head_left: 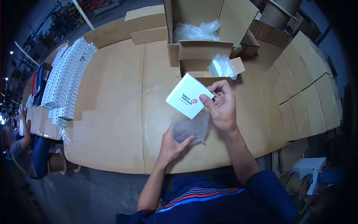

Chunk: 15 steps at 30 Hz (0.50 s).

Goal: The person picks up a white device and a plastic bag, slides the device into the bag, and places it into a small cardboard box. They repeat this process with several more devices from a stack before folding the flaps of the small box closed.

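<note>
Between the thumb and fingers of my right hand (222, 106) is a small white box (182, 92) printed "Telkom Indonesia", tilted and gripped at its right corner. My left hand (172, 146) pinches a clear plastic bag (191, 128) just below the box. The bag's upper edge lies close under the box's lower corner. Beyond my hands, an open cardboard carton (194, 67) has a plastic-wrapped white box (222, 67) at its right end.
Stacked white boxes (69, 76) stand at the left of the cardboard-covered table (112, 123). Brown cartons (305, 86) form a wall on the right. Behind, a large open carton (235, 22) holds plastic bags (197, 30). Another person (24, 149) is at the far left.
</note>
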Available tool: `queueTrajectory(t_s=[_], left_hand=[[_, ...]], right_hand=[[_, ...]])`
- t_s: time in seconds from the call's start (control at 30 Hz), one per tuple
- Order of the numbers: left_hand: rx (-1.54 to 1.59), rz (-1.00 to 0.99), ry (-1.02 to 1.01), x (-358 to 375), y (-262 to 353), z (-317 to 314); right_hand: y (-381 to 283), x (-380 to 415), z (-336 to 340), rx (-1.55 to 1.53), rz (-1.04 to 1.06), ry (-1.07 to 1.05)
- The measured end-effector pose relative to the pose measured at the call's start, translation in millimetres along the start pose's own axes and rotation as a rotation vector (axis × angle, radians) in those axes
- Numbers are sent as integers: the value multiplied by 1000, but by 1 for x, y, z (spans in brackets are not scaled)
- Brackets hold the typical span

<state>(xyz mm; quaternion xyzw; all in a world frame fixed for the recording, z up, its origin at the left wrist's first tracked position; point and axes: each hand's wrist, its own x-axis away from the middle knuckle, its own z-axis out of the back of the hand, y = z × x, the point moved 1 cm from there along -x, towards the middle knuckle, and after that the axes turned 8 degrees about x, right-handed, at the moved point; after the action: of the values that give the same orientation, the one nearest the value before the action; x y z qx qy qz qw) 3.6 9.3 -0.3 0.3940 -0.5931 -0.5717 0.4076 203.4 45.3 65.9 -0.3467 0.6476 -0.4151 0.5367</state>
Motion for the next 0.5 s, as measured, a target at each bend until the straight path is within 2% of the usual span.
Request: queueTrajectory(t_s=[0.5], left_hand=[[32,3,17,-4,1,3]], right_hand=[[-4,-2,14,80,-131,-148]])
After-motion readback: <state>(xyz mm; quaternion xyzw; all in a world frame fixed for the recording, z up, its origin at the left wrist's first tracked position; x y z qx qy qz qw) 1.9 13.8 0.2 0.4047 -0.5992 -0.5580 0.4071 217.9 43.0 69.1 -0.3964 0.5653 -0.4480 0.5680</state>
